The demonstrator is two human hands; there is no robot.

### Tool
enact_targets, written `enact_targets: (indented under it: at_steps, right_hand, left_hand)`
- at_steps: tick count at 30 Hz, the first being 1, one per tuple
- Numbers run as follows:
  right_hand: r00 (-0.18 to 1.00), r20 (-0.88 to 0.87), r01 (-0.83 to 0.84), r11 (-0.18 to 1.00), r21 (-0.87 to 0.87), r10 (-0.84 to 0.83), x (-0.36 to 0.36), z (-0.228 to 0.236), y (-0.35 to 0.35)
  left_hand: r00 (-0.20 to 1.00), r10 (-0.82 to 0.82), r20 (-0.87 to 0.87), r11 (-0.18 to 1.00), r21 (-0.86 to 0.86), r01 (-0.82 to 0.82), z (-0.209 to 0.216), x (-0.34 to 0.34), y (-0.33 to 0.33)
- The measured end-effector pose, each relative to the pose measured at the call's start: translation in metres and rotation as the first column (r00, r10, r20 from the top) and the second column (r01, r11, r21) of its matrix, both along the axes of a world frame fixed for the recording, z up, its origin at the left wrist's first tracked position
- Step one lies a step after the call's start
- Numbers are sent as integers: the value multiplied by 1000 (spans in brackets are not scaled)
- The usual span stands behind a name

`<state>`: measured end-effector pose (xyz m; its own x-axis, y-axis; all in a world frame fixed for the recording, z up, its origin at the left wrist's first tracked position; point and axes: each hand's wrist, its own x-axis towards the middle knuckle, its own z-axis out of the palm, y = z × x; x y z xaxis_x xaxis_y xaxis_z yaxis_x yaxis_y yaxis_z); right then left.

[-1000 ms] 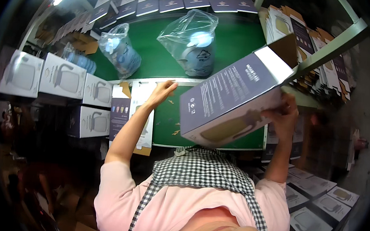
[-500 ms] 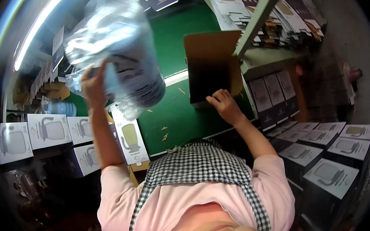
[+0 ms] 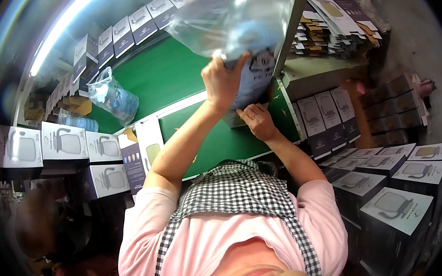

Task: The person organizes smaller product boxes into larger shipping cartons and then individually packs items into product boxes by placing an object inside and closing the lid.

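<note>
My left hand (image 3: 222, 84) is closed around a blue jug (image 3: 253, 86) in a clear plastic bag. The bag's loose top flares out above my fingers. The jug stands upright over the carton (image 3: 236, 120), its lower end at or inside the opening; how deep it sits I cannot tell. My right hand (image 3: 258, 121) pinches the carton's near rim. Most of the carton is hidden behind the jug and my hands. Another bagged blue jug (image 3: 121, 103) leans on the green worktop (image 3: 155, 84), to the left.
Printed cartons (image 3: 142, 22) line the worktop's far edge. More cartons stand in rows at the left (image 3: 64, 142) and right (image 3: 395, 206). Flat cartons (image 3: 336, 36) are stacked on a shelf at the far right, beside an upright post (image 3: 289, 35).
My left hand has carried the bagged jug rightward, from the left side of the worktop to over the carton. My right hand has stayed at the carton's near rim.
</note>
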<state>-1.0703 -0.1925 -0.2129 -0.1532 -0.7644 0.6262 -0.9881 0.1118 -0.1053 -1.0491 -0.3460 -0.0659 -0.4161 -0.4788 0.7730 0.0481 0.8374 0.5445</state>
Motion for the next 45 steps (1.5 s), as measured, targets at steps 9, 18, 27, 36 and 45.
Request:
enact_targets:
  at_steps: [9, 18, 27, 36, 45]
  right_hand:
    - [942, 327, 207, 896, -393, -75, -51, 63, 21]
    - [784, 612, -72, 994, -78, 104, -111, -12, -78]
    - [621, 776, 421, 787, -450, 111, -116, 94, -56]
    - [706, 695, -145, 988, -45, 135, -87, 57, 19]
    - [939, 338, 7, 990, 140, -54, -62, 36, 7]
  left_hand:
    - [820, 23, 572, 926, -322, 199, -89, 62, -41]
    - [686, -4, 728, 951, -210, 228, -86, 7, -8]
    - [742, -52, 668, 931, -237, 279, -102, -9, -9]
    - [707, -674, -213, 52, 942, 332, -97, 87, -57]
    - [719, -637, 277, 682, 638, 358, -91, 93, -65]
